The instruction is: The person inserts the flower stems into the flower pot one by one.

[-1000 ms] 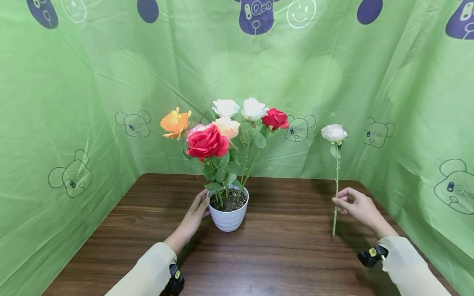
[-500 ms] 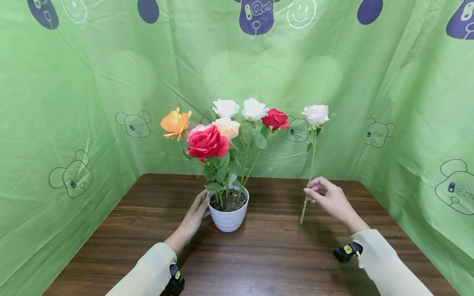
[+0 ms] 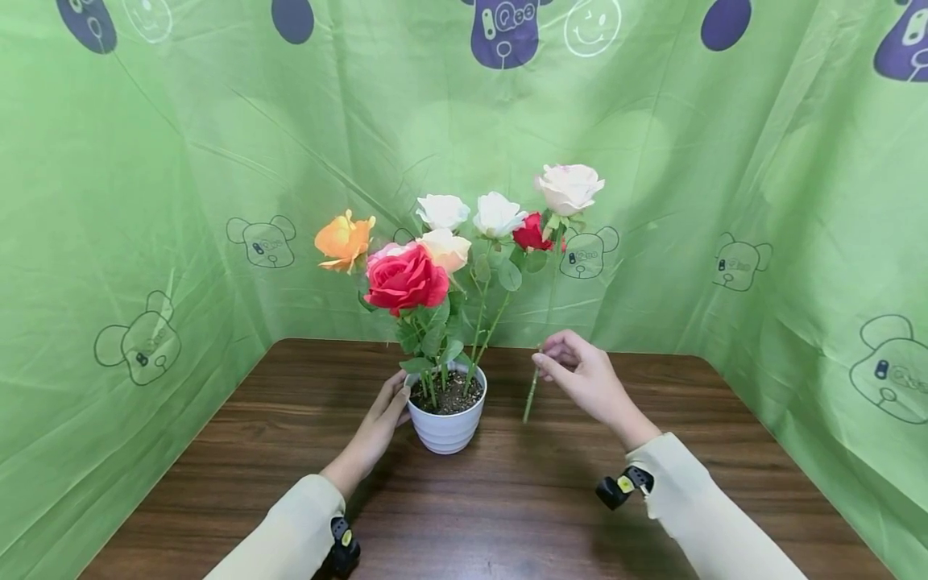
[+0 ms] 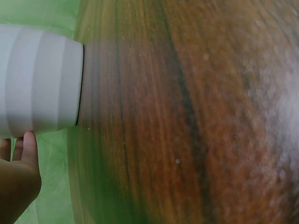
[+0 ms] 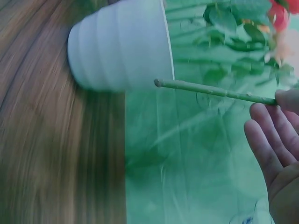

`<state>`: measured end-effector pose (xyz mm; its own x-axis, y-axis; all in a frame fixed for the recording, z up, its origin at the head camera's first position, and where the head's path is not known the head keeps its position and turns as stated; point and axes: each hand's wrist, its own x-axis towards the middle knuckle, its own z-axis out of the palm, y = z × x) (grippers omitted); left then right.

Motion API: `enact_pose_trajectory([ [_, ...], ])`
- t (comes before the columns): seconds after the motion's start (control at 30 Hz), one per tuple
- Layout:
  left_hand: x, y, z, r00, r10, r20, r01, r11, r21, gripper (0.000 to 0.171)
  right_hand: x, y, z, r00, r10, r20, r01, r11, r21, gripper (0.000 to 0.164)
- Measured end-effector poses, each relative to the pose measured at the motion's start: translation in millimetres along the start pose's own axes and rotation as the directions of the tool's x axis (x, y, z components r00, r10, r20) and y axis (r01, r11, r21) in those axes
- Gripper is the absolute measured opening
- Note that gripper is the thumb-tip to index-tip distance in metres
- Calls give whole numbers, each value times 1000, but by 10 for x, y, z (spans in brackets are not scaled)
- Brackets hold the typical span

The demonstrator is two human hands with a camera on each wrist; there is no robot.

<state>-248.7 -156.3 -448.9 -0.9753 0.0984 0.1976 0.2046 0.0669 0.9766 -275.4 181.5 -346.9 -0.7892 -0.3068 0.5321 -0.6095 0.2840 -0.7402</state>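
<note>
My right hand [image 3: 586, 379] pinches the green stem [image 5: 215, 90] of a pale pinkish-white rose [image 3: 570, 189] between thumb and fingertips. The rose stands nearly upright, its bloom leaning slightly right and its lower stem end above the table, to the right of the pot. A white ribbed flowerpot [image 3: 445, 431] with dark soil holds several roses: orange, red, white, cream and a partly hidden pink one. Fingers of my left hand [image 3: 379, 423] touch the pot's left side near the rim; in the left wrist view, the fingertips [image 4: 30, 140] meet its wall.
The pot stands on a dark brown wooden table [image 3: 239, 475]. Green fabric [image 3: 203, 201] printed with bear figures hangs around the back and both sides. The front red rose [image 3: 408, 279] and leaves spread out above the pot.
My right hand has carried the pale rose leftward and up toward the pot; its bloom now partly covers the red rose at the right. The left hand and pot have stayed put.
</note>
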Motion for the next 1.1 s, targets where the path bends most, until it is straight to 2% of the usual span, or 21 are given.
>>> enact_pose_trajectory([
  [0.27,10,-33,-6,1000,-7,-7,7,1000,4,59,116,-195,325,998,-70,-11,70,996,58,15],
  [0.5,18,-32,-13,1000,-7,-5,7,1000,-8,60,152,-618,523,997,-79,1,78,993,91,16],
  [0.57,17,-35,-12,1000,-10,-3,10,1000,-11,60,164,-668,568,997,-83,3,83,992,90,16],
  [0.67,16,-32,-13,1000,-14,0,14,1000,-14,59,198,-648,646,996,-92,6,91,990,111,16],
  [0.9,21,-41,-15,1000,5,1,-5,1000,8,61,310,-210,864,990,-138,12,137,987,88,15],
  [1.1,27,-44,-10,1000,-3,-2,3,1000,7,60,322,-168,936,988,-153,7,152,986,72,16],
])
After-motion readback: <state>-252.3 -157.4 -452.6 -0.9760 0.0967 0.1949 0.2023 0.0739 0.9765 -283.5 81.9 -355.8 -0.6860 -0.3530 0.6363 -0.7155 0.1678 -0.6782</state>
